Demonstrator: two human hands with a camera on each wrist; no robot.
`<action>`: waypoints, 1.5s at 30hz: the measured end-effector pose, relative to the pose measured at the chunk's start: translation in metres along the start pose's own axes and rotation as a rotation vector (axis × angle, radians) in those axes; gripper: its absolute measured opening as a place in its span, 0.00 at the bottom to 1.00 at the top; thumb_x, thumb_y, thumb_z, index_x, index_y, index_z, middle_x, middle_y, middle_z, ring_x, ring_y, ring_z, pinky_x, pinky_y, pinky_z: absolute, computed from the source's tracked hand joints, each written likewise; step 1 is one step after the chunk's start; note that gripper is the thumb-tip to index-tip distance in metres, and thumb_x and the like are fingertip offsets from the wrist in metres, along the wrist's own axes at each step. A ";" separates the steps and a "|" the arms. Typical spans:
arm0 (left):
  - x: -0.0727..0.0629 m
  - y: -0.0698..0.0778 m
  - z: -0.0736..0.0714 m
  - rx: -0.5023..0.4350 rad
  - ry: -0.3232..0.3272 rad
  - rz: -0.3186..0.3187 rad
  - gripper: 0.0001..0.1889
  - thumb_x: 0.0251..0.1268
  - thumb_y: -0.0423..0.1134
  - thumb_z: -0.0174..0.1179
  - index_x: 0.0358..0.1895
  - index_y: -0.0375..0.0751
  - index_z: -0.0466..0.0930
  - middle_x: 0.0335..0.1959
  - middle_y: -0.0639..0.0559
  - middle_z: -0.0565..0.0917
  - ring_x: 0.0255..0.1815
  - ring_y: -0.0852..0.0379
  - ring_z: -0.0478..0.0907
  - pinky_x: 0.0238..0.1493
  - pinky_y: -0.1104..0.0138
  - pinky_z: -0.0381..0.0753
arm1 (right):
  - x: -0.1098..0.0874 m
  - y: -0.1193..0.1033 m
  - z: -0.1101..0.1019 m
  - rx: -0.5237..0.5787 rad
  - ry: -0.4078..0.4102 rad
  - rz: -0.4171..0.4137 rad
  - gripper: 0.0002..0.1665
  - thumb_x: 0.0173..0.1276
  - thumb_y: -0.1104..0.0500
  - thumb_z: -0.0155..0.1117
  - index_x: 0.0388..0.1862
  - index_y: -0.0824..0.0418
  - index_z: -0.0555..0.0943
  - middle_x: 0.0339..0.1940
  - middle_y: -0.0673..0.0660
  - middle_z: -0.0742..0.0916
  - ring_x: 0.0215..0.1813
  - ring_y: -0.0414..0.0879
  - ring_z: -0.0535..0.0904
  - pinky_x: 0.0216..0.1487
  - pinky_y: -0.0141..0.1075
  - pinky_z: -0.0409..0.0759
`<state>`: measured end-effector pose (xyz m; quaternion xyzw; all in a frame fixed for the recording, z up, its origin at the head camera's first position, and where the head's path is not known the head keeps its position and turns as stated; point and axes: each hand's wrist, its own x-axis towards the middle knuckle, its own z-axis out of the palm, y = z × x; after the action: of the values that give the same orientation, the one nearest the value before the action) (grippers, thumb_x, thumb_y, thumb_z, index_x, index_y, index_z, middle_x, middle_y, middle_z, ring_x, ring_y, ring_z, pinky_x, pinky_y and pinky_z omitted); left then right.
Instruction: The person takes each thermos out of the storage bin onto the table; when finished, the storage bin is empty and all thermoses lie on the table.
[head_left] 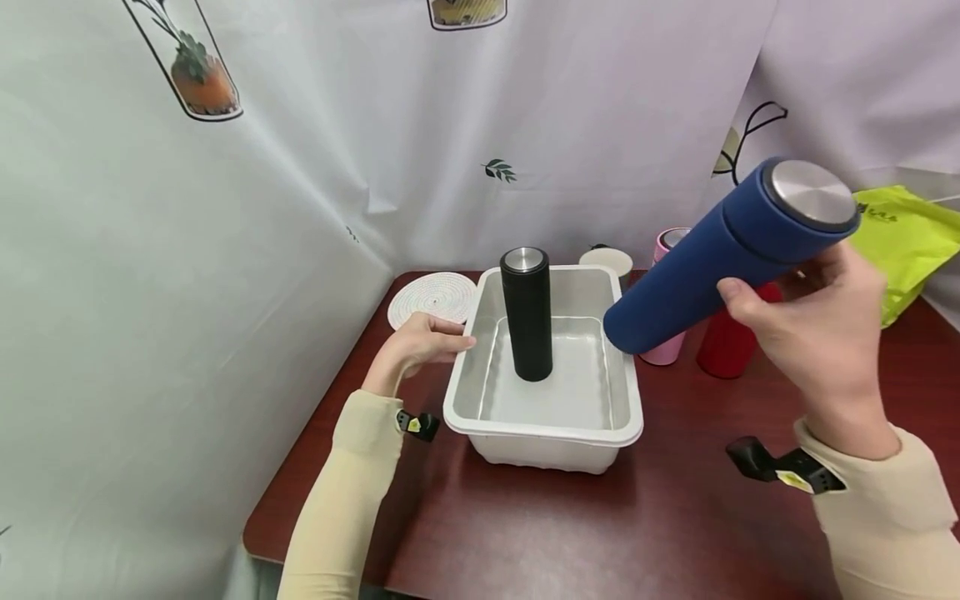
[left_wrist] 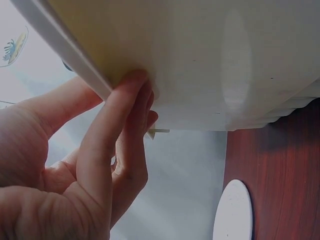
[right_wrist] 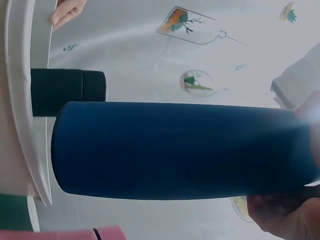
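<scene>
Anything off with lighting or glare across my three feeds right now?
Right wrist: hazy glare washes over the gripped end of the blue bottle; left wrist: dim, the tub shaded, with one pale streak; head: brighter, with a shine on the bottle's silver top.

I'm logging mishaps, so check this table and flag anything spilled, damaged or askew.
Nothing stands out: no spill or damage shows. The black bottle stands upright in the white bin. The blue bottle is tilted, but that fits its being held in the right hand.

Blue flask, black flask, white tub, pink flask, lime-green bag, reddish-brown table, leaf-patterned pale cloth
</scene>
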<state>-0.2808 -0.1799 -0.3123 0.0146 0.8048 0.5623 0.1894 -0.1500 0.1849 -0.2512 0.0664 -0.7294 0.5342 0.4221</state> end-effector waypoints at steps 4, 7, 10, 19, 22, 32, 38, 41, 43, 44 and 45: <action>0.000 0.000 0.000 0.000 -0.001 -0.004 0.27 0.60 0.31 0.67 0.61 0.23 0.73 0.54 0.31 0.81 0.45 0.49 0.85 0.57 0.54 0.82 | 0.001 0.002 -0.007 -0.072 0.003 0.013 0.36 0.50 0.75 0.71 0.61 0.58 0.79 0.51 0.51 0.85 0.46 0.41 0.81 0.48 0.20 0.81; 0.000 0.000 0.000 -0.006 -0.006 0.000 0.26 0.61 0.31 0.66 0.61 0.23 0.73 0.54 0.31 0.81 0.44 0.50 0.86 0.57 0.53 0.82 | 0.002 0.006 -0.011 -0.073 0.011 0.011 0.36 0.49 0.75 0.72 0.60 0.59 0.80 0.51 0.51 0.86 0.45 0.41 0.81 0.47 0.20 0.81; 0.001 0.000 0.000 -0.017 -0.014 0.005 0.25 0.61 0.30 0.66 0.61 0.23 0.73 0.53 0.31 0.81 0.43 0.51 0.86 0.56 0.54 0.83 | 0.001 0.012 -0.016 -0.064 0.012 0.005 0.37 0.47 0.76 0.72 0.60 0.61 0.80 0.50 0.52 0.86 0.45 0.41 0.81 0.47 0.19 0.81; 0.002 0.000 -0.001 -0.015 -0.021 0.000 0.26 0.62 0.30 0.65 0.61 0.22 0.72 0.53 0.31 0.81 0.42 0.52 0.86 0.58 0.53 0.81 | -0.007 0.027 -0.028 -0.163 0.014 0.063 0.38 0.45 0.75 0.75 0.59 0.56 0.81 0.45 0.42 0.86 0.40 0.34 0.82 0.41 0.14 0.78; 0.002 0.000 0.000 -0.012 -0.020 0.004 0.26 0.61 0.30 0.65 0.61 0.22 0.72 0.54 0.30 0.81 0.41 0.52 0.86 0.58 0.52 0.81 | -0.010 0.034 -0.032 -0.208 0.003 0.048 0.39 0.44 0.74 0.76 0.58 0.54 0.82 0.42 0.36 0.84 0.37 0.30 0.81 0.40 0.12 0.77; 0.000 0.001 0.000 -0.014 -0.022 0.009 0.26 0.61 0.29 0.65 0.61 0.21 0.72 0.55 0.30 0.80 0.42 0.53 0.85 0.55 0.56 0.83 | -0.020 0.056 -0.045 -0.305 -0.032 0.131 0.37 0.44 0.71 0.78 0.57 0.53 0.82 0.41 0.33 0.82 0.38 0.22 0.78 0.41 0.10 0.74; -0.001 0.001 0.000 -0.012 -0.028 0.013 0.27 0.62 0.30 0.65 0.62 0.21 0.71 0.55 0.31 0.80 0.42 0.53 0.85 0.56 0.56 0.83 | -0.021 0.070 -0.058 -0.366 -0.008 0.189 0.37 0.46 0.68 0.79 0.58 0.50 0.82 0.40 0.30 0.80 0.38 0.18 0.76 0.41 0.09 0.73; -0.001 0.002 -0.001 -0.013 -0.021 0.008 0.26 0.62 0.30 0.65 0.62 0.21 0.71 0.54 0.31 0.80 0.41 0.54 0.85 0.56 0.56 0.83 | -0.020 0.076 -0.064 -0.396 -0.001 0.203 0.37 0.46 0.67 0.79 0.57 0.49 0.82 0.38 0.27 0.79 0.36 0.16 0.74 0.38 0.08 0.72; -0.001 0.001 -0.001 -0.015 -0.018 0.006 0.26 0.62 0.29 0.65 0.61 0.21 0.72 0.54 0.31 0.80 0.40 0.54 0.85 0.56 0.56 0.83 | -0.019 0.079 -0.067 -0.411 -0.001 0.215 0.36 0.46 0.66 0.79 0.57 0.49 0.81 0.36 0.26 0.78 0.34 0.15 0.74 0.36 0.07 0.71; -0.001 0.001 -0.001 -0.016 -0.018 0.005 0.26 0.62 0.29 0.65 0.61 0.21 0.72 0.54 0.31 0.80 0.40 0.54 0.85 0.56 0.56 0.83 | -0.018 0.081 -0.069 -0.420 -0.006 0.221 0.36 0.47 0.66 0.79 0.58 0.48 0.81 0.36 0.25 0.77 0.34 0.14 0.73 0.36 0.07 0.70; -0.001 0.001 -0.001 -0.017 -0.018 0.003 0.26 0.62 0.29 0.65 0.61 0.21 0.72 0.54 0.31 0.80 0.40 0.55 0.85 0.56 0.56 0.83 | -0.018 0.084 -0.071 -0.424 -0.013 0.225 0.36 0.48 0.66 0.78 0.58 0.48 0.80 0.37 0.25 0.77 0.34 0.14 0.73 0.36 0.07 0.70</action>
<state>-0.2806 -0.1802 -0.3111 0.0190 0.7983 0.5691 0.1959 -0.1457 0.2734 -0.3185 -0.1020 -0.8307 0.4126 0.3596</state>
